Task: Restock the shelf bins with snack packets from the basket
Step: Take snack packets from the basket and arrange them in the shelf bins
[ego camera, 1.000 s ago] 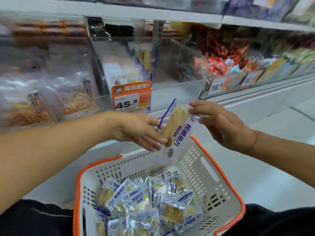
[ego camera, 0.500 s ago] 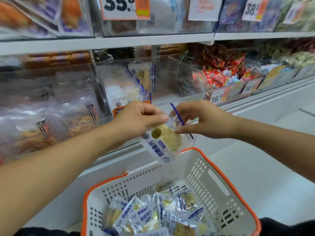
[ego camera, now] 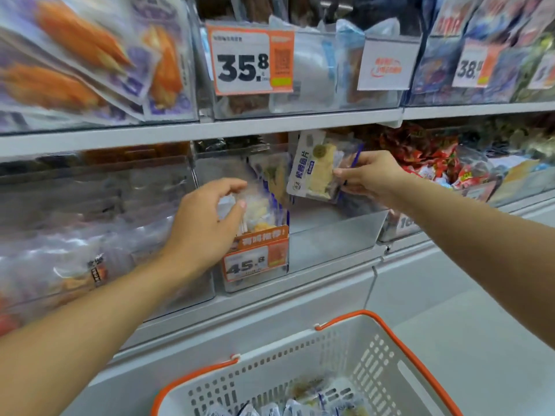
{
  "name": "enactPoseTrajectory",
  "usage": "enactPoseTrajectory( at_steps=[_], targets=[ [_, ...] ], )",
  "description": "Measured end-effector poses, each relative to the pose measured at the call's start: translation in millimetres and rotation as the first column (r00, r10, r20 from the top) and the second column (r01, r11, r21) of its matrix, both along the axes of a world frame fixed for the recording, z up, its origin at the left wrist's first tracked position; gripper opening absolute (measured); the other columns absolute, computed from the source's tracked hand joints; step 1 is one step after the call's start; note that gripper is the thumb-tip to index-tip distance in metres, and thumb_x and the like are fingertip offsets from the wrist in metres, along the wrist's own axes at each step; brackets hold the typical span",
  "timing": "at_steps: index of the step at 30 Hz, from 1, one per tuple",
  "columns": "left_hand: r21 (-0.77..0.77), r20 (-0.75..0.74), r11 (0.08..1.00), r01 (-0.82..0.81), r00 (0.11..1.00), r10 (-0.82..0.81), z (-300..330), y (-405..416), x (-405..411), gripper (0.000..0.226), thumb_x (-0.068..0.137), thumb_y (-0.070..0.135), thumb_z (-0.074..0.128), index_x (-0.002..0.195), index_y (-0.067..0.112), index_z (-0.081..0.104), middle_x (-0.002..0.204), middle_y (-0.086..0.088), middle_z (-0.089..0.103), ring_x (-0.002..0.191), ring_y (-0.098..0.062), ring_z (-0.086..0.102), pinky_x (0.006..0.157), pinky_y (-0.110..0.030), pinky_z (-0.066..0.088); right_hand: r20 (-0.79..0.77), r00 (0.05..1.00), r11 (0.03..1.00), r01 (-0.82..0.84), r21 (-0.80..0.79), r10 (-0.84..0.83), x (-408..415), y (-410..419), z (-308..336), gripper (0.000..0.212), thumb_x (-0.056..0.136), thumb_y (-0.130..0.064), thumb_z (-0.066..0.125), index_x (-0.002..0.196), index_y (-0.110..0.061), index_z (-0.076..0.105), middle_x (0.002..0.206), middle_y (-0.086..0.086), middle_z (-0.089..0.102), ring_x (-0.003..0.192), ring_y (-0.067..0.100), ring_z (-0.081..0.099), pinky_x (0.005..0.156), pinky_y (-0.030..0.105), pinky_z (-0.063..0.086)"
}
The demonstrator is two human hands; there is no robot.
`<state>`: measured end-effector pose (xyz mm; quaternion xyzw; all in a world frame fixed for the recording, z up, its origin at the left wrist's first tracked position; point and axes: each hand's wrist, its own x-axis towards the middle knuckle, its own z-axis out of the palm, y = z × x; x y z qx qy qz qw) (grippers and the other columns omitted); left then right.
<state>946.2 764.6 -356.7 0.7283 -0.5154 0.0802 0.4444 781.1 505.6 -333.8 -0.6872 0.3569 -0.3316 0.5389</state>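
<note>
My right hand (ego camera: 368,177) pinches a clear snack packet (ego camera: 313,171) with blue print and a yellow slice inside, holding it upright over the open clear shelf bin (ego camera: 330,235). My left hand (ego camera: 204,226) reaches into the left part of that bin, above the 45.8 price tag (ego camera: 255,261). Its thumb and curled fingers close around the top of the blurred packets standing there (ego camera: 264,205). Below, the white basket with an orange rim (ego camera: 345,318) holds several more of the same packets (ego camera: 300,406).
A shelf board (ego camera: 270,127) runs just above the bin, carrying clear bins with a 35.8 tag (ego camera: 240,64). Red packets (ego camera: 426,157) fill the bin to the right. Bagged snacks (ego camera: 75,265) sit in the bins to the left. Pale floor lies at the right.
Both hands rose from above the basket to the bin. The packet passed fully into my right hand, and my left hand let go and moved into the bin's left part. The view tilted up.
</note>
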Motion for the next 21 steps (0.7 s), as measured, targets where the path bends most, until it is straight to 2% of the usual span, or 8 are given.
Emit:
enactPoseTrajectory(
  at_steps=[2, 5, 8, 10, 12, 15, 18, 21],
  targets=[
    [0.016, -0.051, 1.000, 0.002, 0.999, -0.002, -4.6, -0.5, 4.2, 0.030, 0.095, 0.015, 0.059, 0.121, 0.027, 0.066, 0.120, 0.016, 0.063, 0.116, -0.006, 0.054, 0.103, -0.036, 0.045, -0.062, 0.998, 0.999, -0.011, 0.037, 0.013, 30.2, -16.9, -3.9, 0.022, 0.081, -0.002, 0.078, 0.100, -0.007, 0.068, 0.093, 0.009, 0.073, 0.090, 0.026, 0.072, 0.066, 0.032, 0.061],
    [-0.011, -0.132, 1.000, 0.010, 0.991, -0.011, -5.0, -1.8, 7.9, 0.034, 0.095, 0.010, 0.058, 0.117, 0.034, 0.067, 0.117, 0.021, 0.062, 0.111, 0.005, 0.053, 0.100, -0.025, 0.043, -0.139, 0.990, 0.998, 0.008, 0.063, 0.001, 69.2, -29.1, -20.6, 0.037, 0.078, 0.007, 0.077, 0.111, -0.003, 0.061, 0.101, 0.010, 0.068, 0.096, 0.028, 0.067, 0.071, 0.037, 0.059],
    [-0.029, -0.083, 1.000, 0.003, 0.997, -0.006, -9.4, -2.1, 11.6, 0.032, 0.095, 0.012, 0.059, 0.111, 0.038, 0.068, 0.109, 0.028, 0.057, 0.103, 0.020, 0.048, 0.091, -0.004, 0.035, -0.166, 0.986, 0.998, -0.004, 0.065, 0.015, 95.7, -35.8, -39.4, 0.028, 0.081, 0.007, 0.073, 0.103, -0.005, 0.062, 0.094, 0.007, 0.066, 0.090, 0.026, 0.066, 0.072, 0.036, 0.057],
    [-0.032, -0.053, 0.999, -0.002, 0.999, 0.001, -12.4, -3.7, 14.4, 0.030, 0.095, 0.013, 0.059, 0.110, 0.037, 0.069, 0.106, 0.030, 0.054, 0.102, 0.022, 0.046, 0.084, 0.006, 0.029, -0.184, 0.983, 0.999, -0.013, 0.031, 0.018, 106.4, -39.8, -45.8, 0.019, 0.083, 0.005, 0.072, 0.093, -0.008, 0.064, 0.096, 0.008, 0.067, 0.082, 0.022, 0.067, 0.073, 0.036, 0.058],
    [-0.036, -0.050, 0.999, 0.001, 0.999, -0.003, -13.6, -5.2, 15.7, 0.030, 0.094, 0.012, 0.059, 0.111, 0.035, 0.070, 0.105, 0.029, 0.053, 0.103, 0.020, 0.047, 0.083, 0.008, 0.027, -0.222, 0.975, 0.999, -0.032, 0.004, 0.032, 112.8, -42.7, -48.5, 0.018, 0.083, 0.003, 0.074, 0.088, -0.011, 0.063, 0.097, 0.008, 0.068, 0.084, 0.023, 0.068, 0.074, 0.037, 0.060],
    [-0.040, -0.055, 0.999, 0.011, 0.998, -0.013, -13.7, -5.6, 15.8, 0.030, 0.095, 0.010, 0.058, 0.111, 0.033, 0.070, 0.103, 0.029, 0.053, 0.102, 0.019, 0.047, 0.081, 0.008, 0.027, -0.277, 0.960, 0.997, -0.053, -0.051, 0.037, 116.6, -42.2, -48.8, 0.021, 0.080, 0.000, 0.077, 0.095, -0.009, 0.065, 0.100, 0.008, 0.067, 0.094, 0.028, 0.067, 0.078, 0.040, 0.061],
    [-0.040, -0.047, 0.999, 0.016, 0.999, -0.018, -14.0, -4.7, 14.7, 0.029, 0.095, 0.011, 0.058, 0.109, 0.032, 0.070, 0.101, 0.030, 0.052, 0.101, 0.020, 0.047, 0.081, 0.008, 0.028, -0.299, 0.954, 0.992, -0.043, -0.115, 0.007, 124.0, -41.5, -48.1, 0.029, 0.075, -0.006, 0.083, 0.098, -0.009, 0.065, 0.110, 0.011, 0.069, 0.102, 0.029, 0.068, 0.081, 0.041, 0.061],
    [-0.033, -0.045, 0.999, 0.022, 0.999, -0.023, -13.2, -4.0, 13.5, 0.028, 0.095, 0.011, 0.058, 0.109, 0.033, 0.070, 0.101, 0.031, 0.052, 0.101, 0.020, 0.047, 0.081, 0.007, 0.028, -0.319, 0.948, 0.993, -0.034, -0.109, -0.002, 131.9, -37.0, -48.2, 0.043, 0.076, -0.012, 0.084, 0.114, -0.005, 0.065, 0.114, 0.011, 0.068, 0.102, 0.029, 0.068, 0.067, 0.031, 0.062]
  ],
)
